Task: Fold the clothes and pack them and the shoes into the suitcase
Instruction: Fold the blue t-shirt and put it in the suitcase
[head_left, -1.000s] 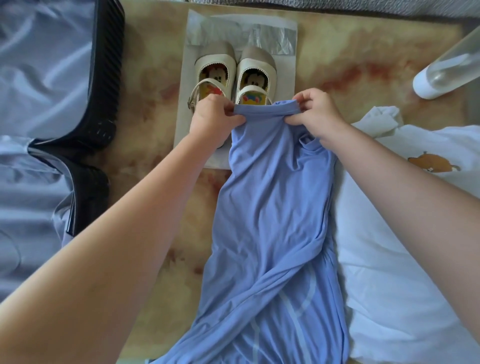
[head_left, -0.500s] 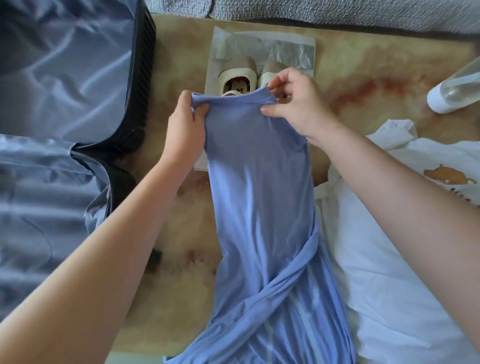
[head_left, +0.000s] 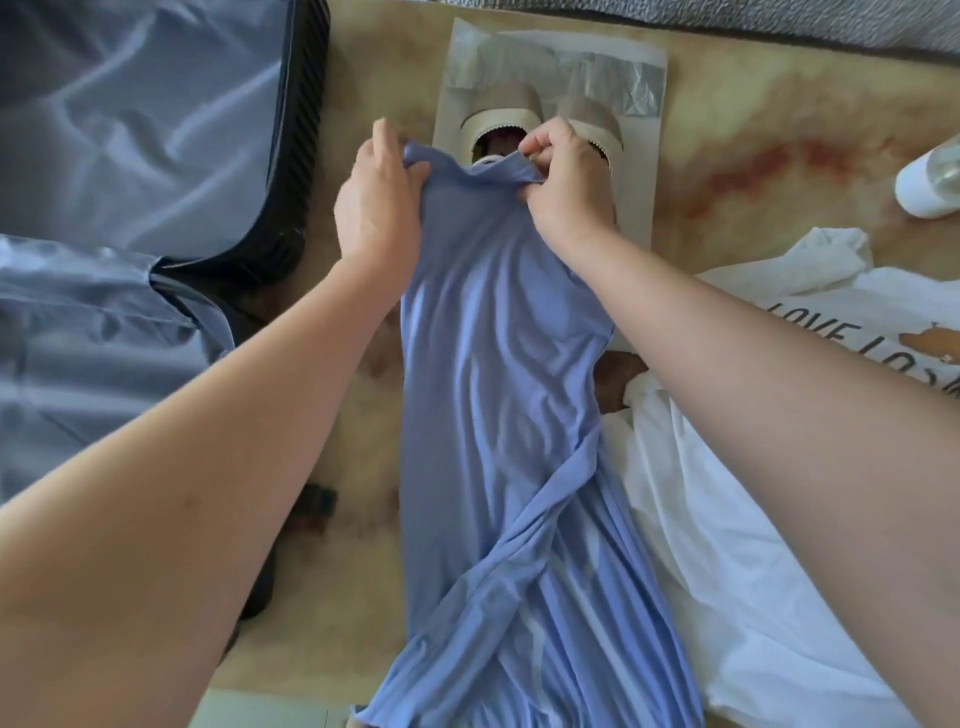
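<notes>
Blue garment (head_left: 493, 415) runs as a long twisted strip from 6 o'clock up the middle of the tan rug (head_left: 779, 130); white printed T-shirt (head_left: 727, 493) lies crumpled at 4 o'clock, touching its edge; open suitcase (head_left: 306, 135) fills 9 to 11 o'clock; left hand (head_left: 376, 202) and right hand (head_left: 566, 182) each pinch the garment's far hem, fingers curled into the cloth; just beyond, at 12 o'clock, cream shoes (head_left: 506, 106) sit on a clear bag (head_left: 641, 88); white-capped bottle (head_left: 930, 182) lies at 2 o'clock.

top edge of blue garment (head_left: 498, 415) — taut earlier; now slack, dipping mid-span
</notes>
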